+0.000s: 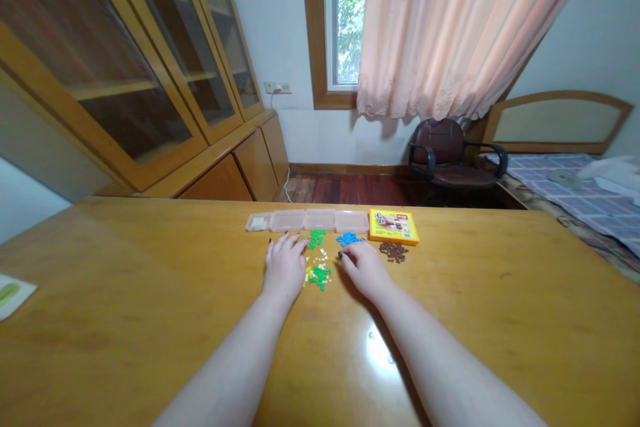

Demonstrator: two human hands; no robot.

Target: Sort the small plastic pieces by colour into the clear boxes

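My left hand (284,263) lies flat on the wooden table (125,307), fingers spread, its fingertips beside a small pile of green pieces (317,238). My right hand (363,267) rests palm down with fingers loosely curled, fingertips touching the table just below a pile of blue pieces (349,239). Between the hands lies a mixed scatter of green, yellow and white pieces (319,273). A heap of brown pieces (394,252) sits to the right of my right hand. Neither hand visibly holds anything.
A row of clear plastic compartment trays (307,220) stands beyond the piles, with a yellow box (393,225) at its right end. A paper (13,293) lies at the table's left edge. Cabinets, an office chair (450,153) and a bed stand behind.
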